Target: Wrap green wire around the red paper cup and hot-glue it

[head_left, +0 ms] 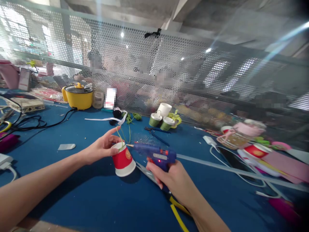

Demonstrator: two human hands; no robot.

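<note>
My left hand (105, 145) is closed on an upside-down red and white paper cup (124, 161), tilted a little over the table. Green yarn (120, 137) runs along the cup's upturned base near my fingers and trails back to a loose tangle. A blue hot glue gun (154, 152) sits in my right hand (171, 178), its metal nozzle close to the cup's upper edge and a red light lit on its side. Whether the nozzle touches the cup, I cannot tell. Beneath my right hand lie scissors (148, 172) with yellow handles.
Behind the hands stand small green-wrapped cups (167, 123), a white cup (164, 109) and pliers (158, 137). A yellow electric pot (79, 98) with its cord is back left. A phone (235, 161), cables and another red cup (257, 150) lie right. A perforated metal screen (135, 67) closes the back.
</note>
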